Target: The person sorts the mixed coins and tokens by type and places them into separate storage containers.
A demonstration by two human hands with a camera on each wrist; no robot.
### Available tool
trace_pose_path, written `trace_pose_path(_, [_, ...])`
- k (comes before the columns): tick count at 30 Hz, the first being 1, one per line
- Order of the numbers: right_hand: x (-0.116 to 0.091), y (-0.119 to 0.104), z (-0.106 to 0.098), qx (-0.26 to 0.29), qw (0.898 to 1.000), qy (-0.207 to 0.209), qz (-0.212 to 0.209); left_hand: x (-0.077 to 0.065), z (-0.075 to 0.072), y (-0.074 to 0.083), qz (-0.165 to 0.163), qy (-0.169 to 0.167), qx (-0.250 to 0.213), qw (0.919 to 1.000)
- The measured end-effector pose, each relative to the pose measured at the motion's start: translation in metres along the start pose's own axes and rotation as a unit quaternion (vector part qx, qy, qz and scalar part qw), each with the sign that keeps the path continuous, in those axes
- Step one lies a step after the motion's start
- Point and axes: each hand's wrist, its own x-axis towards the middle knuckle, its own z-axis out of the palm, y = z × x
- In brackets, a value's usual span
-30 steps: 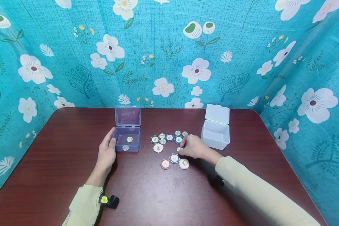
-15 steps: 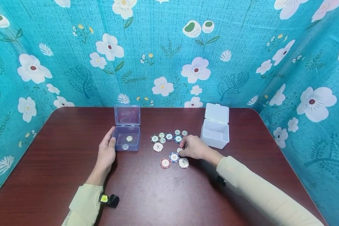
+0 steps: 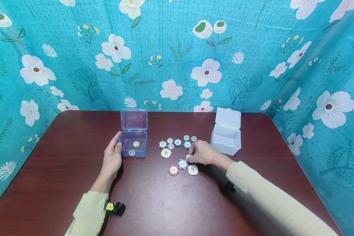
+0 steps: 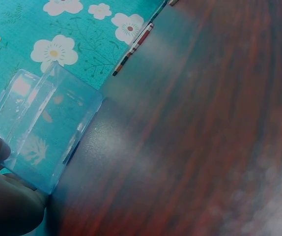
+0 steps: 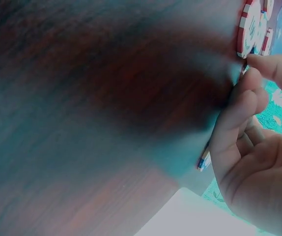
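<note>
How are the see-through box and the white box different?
The see-through box is bluish and clear, but the white box is cloudy white.
At least one coin shows inside the see-through box; none shows in the white box.
The left hand touches the see-through box, but neither hand holds the white box.
Both have their lids open.

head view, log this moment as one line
left hand: holds open clear box; right hand: touches coin near chips; white box: open
</note>
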Motion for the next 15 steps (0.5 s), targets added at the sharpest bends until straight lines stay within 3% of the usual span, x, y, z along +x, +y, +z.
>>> trace_pose_path(7, [-0.004, 0.002, 0.000, -0.036, 0.998, 0.024, -0.046, -0.001, 0.001, 0.000, -0.004, 0.001, 0.001, 1.0000])
trace_pose_path(15, [-0.005, 0.014, -0.006, -0.042, 0.988, 0.018, -0.148, -0.001, 0.001, 0.002, -0.008, -0.001, -0.005, 1.0000])
